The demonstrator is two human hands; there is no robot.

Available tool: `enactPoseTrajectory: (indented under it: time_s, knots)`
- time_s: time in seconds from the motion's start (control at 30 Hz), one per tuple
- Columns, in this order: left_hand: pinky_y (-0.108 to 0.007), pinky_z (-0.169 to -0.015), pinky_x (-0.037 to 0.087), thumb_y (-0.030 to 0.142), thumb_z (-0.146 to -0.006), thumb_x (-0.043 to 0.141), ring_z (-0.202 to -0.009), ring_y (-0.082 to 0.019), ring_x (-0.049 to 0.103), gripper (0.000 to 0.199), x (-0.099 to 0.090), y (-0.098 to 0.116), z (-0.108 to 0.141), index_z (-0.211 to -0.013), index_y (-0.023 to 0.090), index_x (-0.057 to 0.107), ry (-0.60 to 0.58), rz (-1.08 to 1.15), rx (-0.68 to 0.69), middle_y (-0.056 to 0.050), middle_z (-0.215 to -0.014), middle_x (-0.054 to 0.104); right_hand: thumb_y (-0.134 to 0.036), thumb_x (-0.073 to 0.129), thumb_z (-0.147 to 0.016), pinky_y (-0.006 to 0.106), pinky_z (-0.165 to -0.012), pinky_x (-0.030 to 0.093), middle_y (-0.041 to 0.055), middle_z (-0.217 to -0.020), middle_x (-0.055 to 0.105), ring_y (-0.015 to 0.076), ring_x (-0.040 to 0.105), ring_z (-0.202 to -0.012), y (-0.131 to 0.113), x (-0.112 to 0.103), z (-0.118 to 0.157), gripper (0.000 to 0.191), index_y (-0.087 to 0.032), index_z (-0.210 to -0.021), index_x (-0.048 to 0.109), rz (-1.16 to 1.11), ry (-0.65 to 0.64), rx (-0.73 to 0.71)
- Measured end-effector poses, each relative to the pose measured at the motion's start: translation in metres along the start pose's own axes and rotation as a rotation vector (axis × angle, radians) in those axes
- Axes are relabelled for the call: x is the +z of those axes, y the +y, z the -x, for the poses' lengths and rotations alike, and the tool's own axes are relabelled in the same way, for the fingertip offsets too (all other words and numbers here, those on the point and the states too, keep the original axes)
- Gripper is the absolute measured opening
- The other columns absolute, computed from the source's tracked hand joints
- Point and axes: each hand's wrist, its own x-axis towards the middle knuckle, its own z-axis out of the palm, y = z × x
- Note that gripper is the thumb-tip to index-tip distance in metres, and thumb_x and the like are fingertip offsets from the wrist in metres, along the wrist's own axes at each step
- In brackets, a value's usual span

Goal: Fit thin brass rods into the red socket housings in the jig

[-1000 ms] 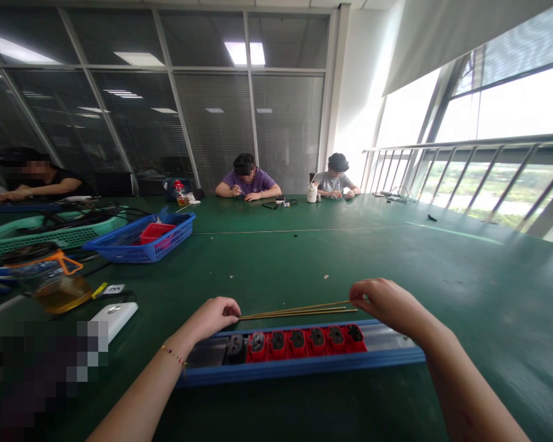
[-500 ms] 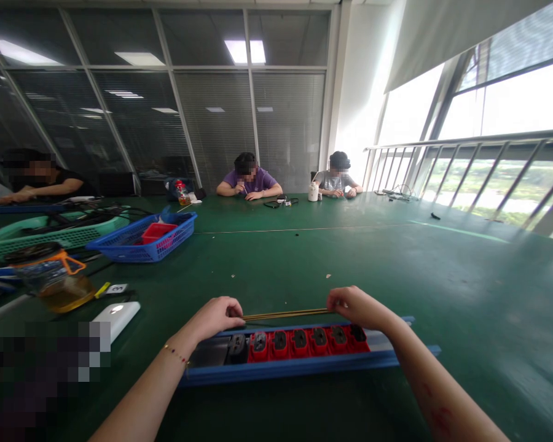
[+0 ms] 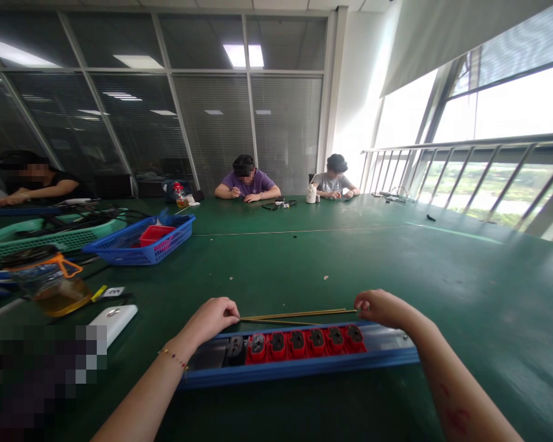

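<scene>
A bundle of thin yellow-brown sticks lies crosswise, just beyond a blue power strip. At the sticks' left end the fingers of my left hand are closed around them. My right hand has curled, pinching fingertips at their right end, where a stick tip meets them. One stick angles away from the others toward the strip. The strip carries a row of several red sockets and one black socket at the left; part of its left end is behind my left forearm.
On the left are a white power bank-like block, a jar of amber liquid, a blue basket holding a red box, and a green basket with cables. Co-workers sit across the green table.
My right hand has moved right, uncovering more of the sticks. One stick has spread from the bundle. My left hand stays at the left end, and the view has shifted slightly.
</scene>
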Motion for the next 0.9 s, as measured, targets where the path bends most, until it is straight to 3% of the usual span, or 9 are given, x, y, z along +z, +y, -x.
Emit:
enactPoseTrajectory:
  time_s: [0.2, 0.33, 0.43, 0.6, 0.77, 0.9]
  knots:
    - [-0.022, -0.062, 0.037, 0.035, -0.069, 0.056, -0.075, -0.016, 0.058, 0.016, -0.001, 0.0, 0.002, -0.069, 0.022, 0.066, 0.017, -0.031, -0.041, -0.001, -0.08, 0.066, -0.05, 0.063, -0.062, 0.033, -0.073, 0.045, 0.0071, -0.105, 0.062, 0.0258, 0.058, -0.092, -0.006, 0.013, -0.014, 0.05, -0.024, -0.105, 0.058, 0.04, 0.079, -0.015]
    - [-0.022, -0.064, 0.037, 0.037, -0.069, 0.056, -0.076, -0.016, 0.058, 0.018, -0.001, 0.001, 0.002, -0.071, 0.022, 0.066, 0.01, -0.034, -0.086, -0.001, -0.082, 0.066, -0.047, 0.066, -0.06, 0.036, -0.08, 0.043, 0.006, -0.11, 0.06, 0.0269, 0.055, -0.098, -0.013, 0.015, -0.023, 0.053, -0.026, -0.109, 0.057, 0.039, 0.024, -0.045]
    - [-0.023, -0.064, 0.037, 0.038, -0.07, 0.055, -0.075, -0.016, 0.058, 0.019, -0.001, 0.001, 0.002, -0.071, 0.023, 0.066, 0.021, -0.045, -0.084, -0.001, -0.082, 0.066, -0.04, 0.069, -0.059, 0.034, -0.079, 0.044, 0.0036, -0.11, 0.06, 0.0253, 0.055, -0.099, -0.021, 0.016, -0.03, 0.049, -0.028, -0.105, 0.059, 0.007, -0.008, -0.104]
    - [-0.023, -0.063, 0.037, 0.04, -0.07, 0.055, -0.074, -0.017, 0.057, 0.02, 0.0, 0.0, 0.003, -0.069, 0.023, 0.065, 0.039, -0.063, -0.087, -0.001, -0.081, 0.065, -0.023, 0.057, -0.07, 0.024, -0.068, 0.045, 0.0015, -0.081, 0.068, 0.0168, 0.062, -0.075, -0.034, 0.023, -0.041, 0.015, -0.022, -0.081, 0.067, -0.058, -0.002, -0.169]
    - [-0.023, -0.062, 0.037, 0.041, -0.069, 0.055, -0.074, -0.016, 0.057, 0.022, 0.0, 0.0, 0.003, -0.072, 0.022, 0.064, 0.042, -0.054, -0.096, -0.002, -0.081, 0.065, -0.025, 0.055, -0.071, 0.025, -0.068, 0.044, 0.001, -0.083, 0.068, 0.0171, 0.061, -0.077, -0.033, 0.024, -0.04, 0.016, -0.023, -0.083, 0.066, -0.047, 0.037, -0.176]
    - [-0.023, -0.062, 0.038, 0.042, -0.069, 0.055, -0.074, -0.017, 0.058, 0.022, 0.0, -0.001, 0.002, -0.073, 0.023, 0.064, 0.035, -0.044, -0.071, -0.001, -0.081, 0.065, -0.032, 0.049, -0.077, 0.028, -0.069, 0.043, 0.0026, -0.088, 0.067, 0.0196, 0.061, -0.082, -0.018, 0.016, -0.031, 0.019, -0.024, -0.086, 0.064, 0.064, 0.066, -0.031]
